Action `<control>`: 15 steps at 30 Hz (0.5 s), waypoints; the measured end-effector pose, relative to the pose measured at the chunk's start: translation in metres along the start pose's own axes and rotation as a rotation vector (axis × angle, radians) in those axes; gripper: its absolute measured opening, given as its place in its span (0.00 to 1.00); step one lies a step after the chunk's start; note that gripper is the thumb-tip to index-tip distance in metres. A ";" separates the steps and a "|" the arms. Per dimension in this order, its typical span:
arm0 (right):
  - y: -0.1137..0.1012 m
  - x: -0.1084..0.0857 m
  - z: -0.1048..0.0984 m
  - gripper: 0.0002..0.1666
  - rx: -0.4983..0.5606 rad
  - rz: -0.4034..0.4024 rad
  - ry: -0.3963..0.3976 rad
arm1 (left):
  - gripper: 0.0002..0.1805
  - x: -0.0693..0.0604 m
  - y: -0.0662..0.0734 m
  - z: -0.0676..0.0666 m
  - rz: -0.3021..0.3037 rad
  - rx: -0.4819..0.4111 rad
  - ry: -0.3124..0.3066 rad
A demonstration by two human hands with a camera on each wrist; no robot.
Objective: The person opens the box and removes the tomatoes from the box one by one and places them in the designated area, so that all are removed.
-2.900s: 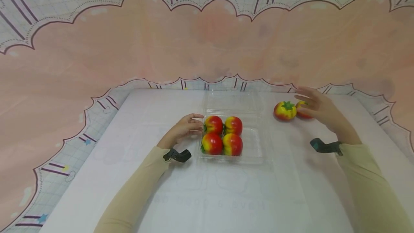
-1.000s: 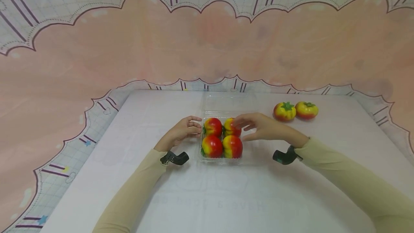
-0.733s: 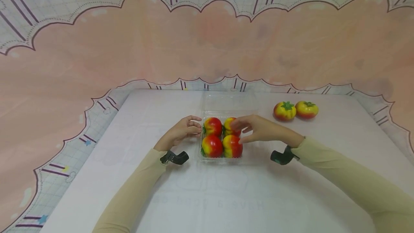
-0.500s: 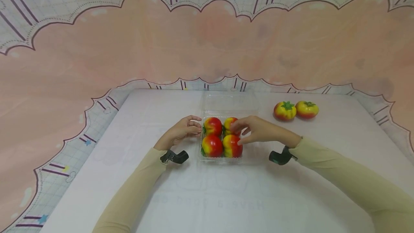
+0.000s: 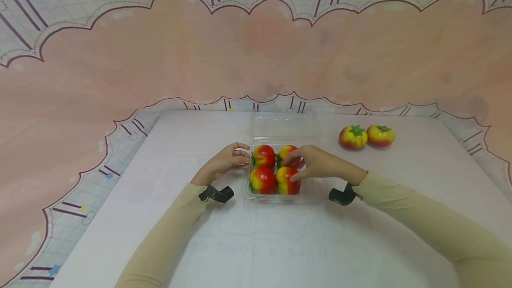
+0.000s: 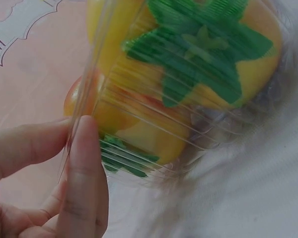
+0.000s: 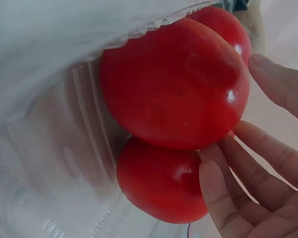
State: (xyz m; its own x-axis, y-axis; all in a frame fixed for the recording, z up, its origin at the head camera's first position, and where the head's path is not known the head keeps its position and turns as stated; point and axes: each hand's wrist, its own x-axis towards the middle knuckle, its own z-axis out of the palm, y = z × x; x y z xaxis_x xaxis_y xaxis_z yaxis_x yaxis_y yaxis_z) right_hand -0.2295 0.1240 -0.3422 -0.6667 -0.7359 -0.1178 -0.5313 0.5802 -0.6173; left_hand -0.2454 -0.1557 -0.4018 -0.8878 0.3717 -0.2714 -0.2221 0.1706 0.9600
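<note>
A clear plastic clamshell box (image 5: 314,181) with its lid (image 5: 286,126) folded back holds several red and yellow toy tomatoes on its left side. My left hand (image 5: 229,160) pinches the box's left wall between thumb and finger, as the left wrist view shows. My right hand (image 5: 320,162) reaches over the box from the right. Its fingers touch the back right toy tomato (image 7: 161,181), and its thumb lies at the front right toy tomato (image 7: 174,84). Green leaf caps (image 6: 203,44) press near the left wall.
Two more toy tomatoes, one (image 5: 353,137) beside another (image 5: 381,135), sit on the white table (image 5: 240,243) behind and right of the box. A patterned peach cloth (image 5: 256,57) rises beyond the table.
My right hand has come from the loose toy tomatoes at the back right to the box, then edged slightly left onto the right-hand fruits. My left hand has stayed at the box wall.
</note>
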 end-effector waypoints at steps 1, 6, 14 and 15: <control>0.000 0.000 0.000 0.22 -0.003 0.001 0.002 | 0.27 0.000 0.000 0.000 0.000 0.000 0.001; -0.002 0.000 0.001 0.22 -0.016 0.015 0.010 | 0.27 0.001 0.000 0.000 0.004 0.003 0.003; 0.001 -0.001 0.001 0.22 -0.027 0.027 0.011 | 0.27 0.000 -0.001 0.000 -0.002 0.011 0.011; 0.001 -0.001 0.001 0.22 -0.023 0.027 0.010 | 0.27 0.000 -0.001 0.000 -0.002 0.013 0.012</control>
State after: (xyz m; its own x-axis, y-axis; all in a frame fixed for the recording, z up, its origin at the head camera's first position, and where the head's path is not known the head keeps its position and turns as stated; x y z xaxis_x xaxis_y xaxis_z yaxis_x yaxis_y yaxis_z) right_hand -0.2289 0.1252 -0.3436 -0.6865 -0.7161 -0.1263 -0.5244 0.6079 -0.5962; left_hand -0.2450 -0.1555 -0.4027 -0.8921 0.3604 -0.2726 -0.2189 0.1831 0.9584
